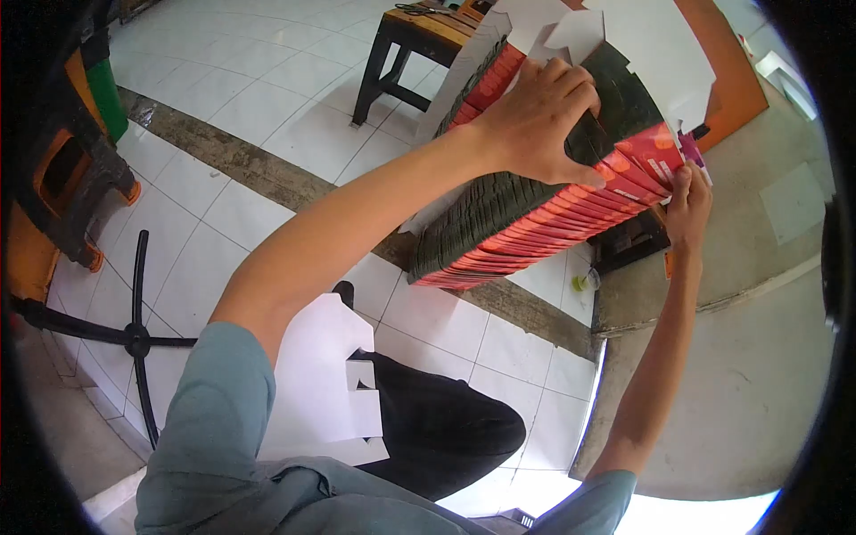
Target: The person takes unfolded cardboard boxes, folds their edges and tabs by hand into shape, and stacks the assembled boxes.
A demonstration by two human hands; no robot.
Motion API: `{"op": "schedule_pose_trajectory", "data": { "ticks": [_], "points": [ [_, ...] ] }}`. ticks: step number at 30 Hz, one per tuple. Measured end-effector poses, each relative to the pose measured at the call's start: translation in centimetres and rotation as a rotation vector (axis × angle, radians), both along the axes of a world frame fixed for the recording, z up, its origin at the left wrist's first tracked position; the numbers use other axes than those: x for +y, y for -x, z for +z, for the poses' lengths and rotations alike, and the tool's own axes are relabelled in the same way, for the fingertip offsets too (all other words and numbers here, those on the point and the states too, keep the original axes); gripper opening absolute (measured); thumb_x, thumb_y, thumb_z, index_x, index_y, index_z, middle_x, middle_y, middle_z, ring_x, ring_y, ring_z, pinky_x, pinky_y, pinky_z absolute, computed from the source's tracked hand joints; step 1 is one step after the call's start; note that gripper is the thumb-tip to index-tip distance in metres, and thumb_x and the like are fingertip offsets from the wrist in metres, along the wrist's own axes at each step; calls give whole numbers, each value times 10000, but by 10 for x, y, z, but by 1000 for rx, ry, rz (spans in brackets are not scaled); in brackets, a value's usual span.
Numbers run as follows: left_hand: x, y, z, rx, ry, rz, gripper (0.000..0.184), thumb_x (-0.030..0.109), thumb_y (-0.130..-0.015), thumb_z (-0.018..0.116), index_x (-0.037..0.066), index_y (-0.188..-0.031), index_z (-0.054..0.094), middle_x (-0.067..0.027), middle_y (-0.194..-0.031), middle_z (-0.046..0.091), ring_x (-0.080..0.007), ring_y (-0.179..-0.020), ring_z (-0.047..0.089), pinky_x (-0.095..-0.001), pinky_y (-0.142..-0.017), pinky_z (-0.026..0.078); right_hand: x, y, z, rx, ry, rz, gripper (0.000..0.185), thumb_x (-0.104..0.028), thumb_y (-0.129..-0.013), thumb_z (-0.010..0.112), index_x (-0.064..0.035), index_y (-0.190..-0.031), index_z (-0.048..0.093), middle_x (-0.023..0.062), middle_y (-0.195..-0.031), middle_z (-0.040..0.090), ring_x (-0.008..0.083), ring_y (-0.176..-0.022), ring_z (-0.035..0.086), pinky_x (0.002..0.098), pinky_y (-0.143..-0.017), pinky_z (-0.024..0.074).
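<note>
A tall stack of folded red and black cartons rises from the floor in front of me, with white flaps at its top. My left hand lies over the upper part of the stack, its thumb on the red edge and its fingers spread over the black side. At the right upper corner, my right hand pinches the edge of the cartons, its fingers closed. A white die-cut carton sheet rests on my lap, over dark trousers.
A wooden table with black legs stands behind the stack. Dark stools and a black star-shaped base are at the left. A concrete wall borders the right side. A small green-lidded cup sits on the tiles.
</note>
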State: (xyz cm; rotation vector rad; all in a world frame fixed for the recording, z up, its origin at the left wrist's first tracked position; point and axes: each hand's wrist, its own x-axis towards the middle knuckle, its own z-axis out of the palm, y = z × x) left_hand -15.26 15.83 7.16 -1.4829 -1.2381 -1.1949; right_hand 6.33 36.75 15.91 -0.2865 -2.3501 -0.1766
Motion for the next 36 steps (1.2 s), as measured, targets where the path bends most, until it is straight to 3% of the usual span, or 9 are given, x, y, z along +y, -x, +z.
{"op": "schedule_pose_trajectory", "data": {
  "ticks": [4,13,18,21,25,26,29,32,36],
  "points": [
    [-2,4,11,4,64,-46,652,623,-654,745,67,-942,564,-71,-981,534,-267,-987,485,-426,-870,317,-76,28,2,170,-81,266,281,-245,-1001,479,-12,-900,600,141,-804,566,295,-807,535,376,-799,412],
    [1,5,12,160,-25,-92,498,526,-649,774,112,-848,582,-20,-930,551,-232,-1003,466,-426,-878,297,-148,59,-5,-11,-216,-12,200,-148,-816,610,5,-795,484,217,-780,607,342,-766,578,444,-739,401],
    [15,36,8,107,-54,-18,734,699,-743,649,125,-1185,529,-17,-975,554,-226,-977,476,-425,-879,299,-151,60,1,48,42,124,234,-130,-803,575,29,-974,579,239,-715,623,408,-656,618,482,-664,466],
    [19,32,6,71,-92,8,873,762,-757,571,125,-1335,424,-30,-1000,551,-227,-974,475,-425,-874,300,-147,64,4,7,-67,78,359,-136,-804,550,20,-1125,592,249,-751,639,400,-676,640,478,-642,491],
    [17,26,3,11,-34,12,851,731,-772,586,146,-1371,432,-46,-1013,548,-231,-994,474,-436,-880,323,-144,67,4,-129,-72,-36,406,-184,-823,583,12,-1178,584,236,-802,661,383,-735,651,474,-708,485],
    [17,26,3,42,-6,0,820,727,-769,599,155,-1342,470,-81,-1055,546,-265,-1029,490,-468,-928,329,-146,66,-3,-106,-199,-33,423,-217,-825,612,-4,-1189,591,230,-938,657,364,-860,636,478,-773,463],
    [7,18,5,69,-27,-47,761,674,-770,637,170,-1328,513,-111,-1119,516,-284,-1057,483,-473,-968,350,-187,48,-44,61,-403,-100,473,-265,-817,690,-62,-1232,590,197,-1322,516,333,-1214,468,517,-949,346],
    [-34,1,-5,3,-59,-188,690,599,-799,667,143,-1303,548,-122,-1178,460,-291,-1074,453,-436,-990,354,-245,14,-151,252,-14,240,555,-194,-756,747,-60,-1258,552,230,-1386,420,393,-1246,411,554,-1014,287],
    [-110,-21,-48,-104,211,-166,589,563,-894,589,87,-1241,574,-127,-1173,493,-307,-1140,442,-429,-1004,350,-377,-55,-297,-412,594,454,460,-181,-809,693,13,-1205,563,295,-1346,425,448,-1238,429,553,-1055,323]
  ]
}}
